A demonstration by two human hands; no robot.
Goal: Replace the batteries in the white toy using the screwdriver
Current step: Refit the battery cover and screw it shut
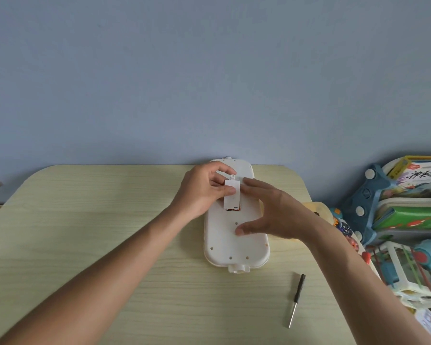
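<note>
The white toy (234, 242) lies face down on the pale wooden table (110, 220), long axis pointing away from me. My left hand (204, 192) pinches the small white battery cover (232, 198) over the compartment, where a strip of red-orange battery (233, 209) shows at the cover's near edge. My right hand (271, 210) is spread on the toy, fingertips beside the cover and thumb pressing the toy's back. The screwdriver (296, 300), black handle and metal shaft, lies loose on the table to the near right of the toy.
A pile of colourful toys and picture books (408, 210) crowds the right side past the table's edge. A blue-grey wall stands directly behind the table. A yellow object (319, 207) peeks out behind my right wrist.
</note>
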